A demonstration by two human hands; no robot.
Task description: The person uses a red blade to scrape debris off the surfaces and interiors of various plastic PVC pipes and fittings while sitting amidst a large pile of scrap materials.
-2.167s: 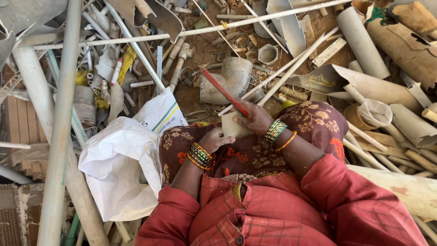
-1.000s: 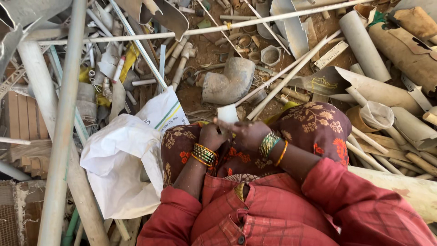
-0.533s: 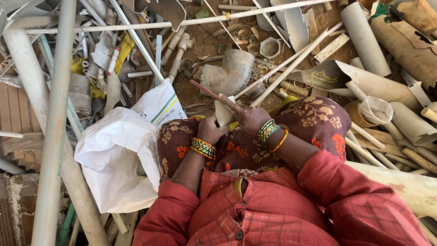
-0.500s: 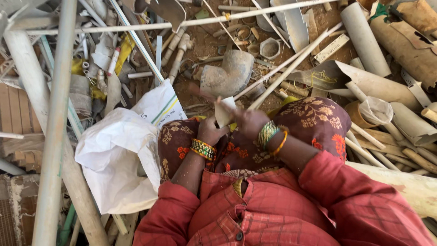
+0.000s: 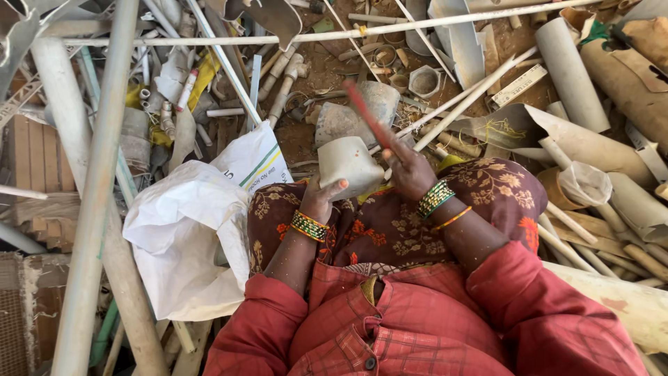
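Far left: long grey pipes (image 5: 97, 188) are lying upright through the picture, with short fittings and yellow scraps (image 5: 202, 76) lying among them on the dirt.
White sack (image 5: 184, 244): it is lying open and crumpled just beside the person's left knee; what is lying inside it is hidden.
Left hand (image 5: 321, 202): its grip is closing from below on a broken grey pipe piece (image 5: 348, 167), fingers pressing the underside and the thumb side hidden, while the piece is sitting above the patterned lap.
Red tool (image 5: 369, 118): a slim, stick-like thing, motion-blurred, is standing slanted above the piece; its tip is too blurred to tell.
Right hand (image 5: 410, 170): its grip is wrapping shut round the lower end of the red tool, just beside the piece's right edge.
Ground ahead: a larger grey pipe elbow (image 5: 355, 118) and a hexagonal fitting (image 5: 424, 82) are lying near, apart from both hands.
Far right: wide beige pipes (image 5: 570, 69) and torn pipe shells (image 5: 591, 139) are lying heaped.
How far along: judging by the raised tool and the whole-looking piece, the work on this fragment is appearing mid-way; much scrap is lying unsorted around.
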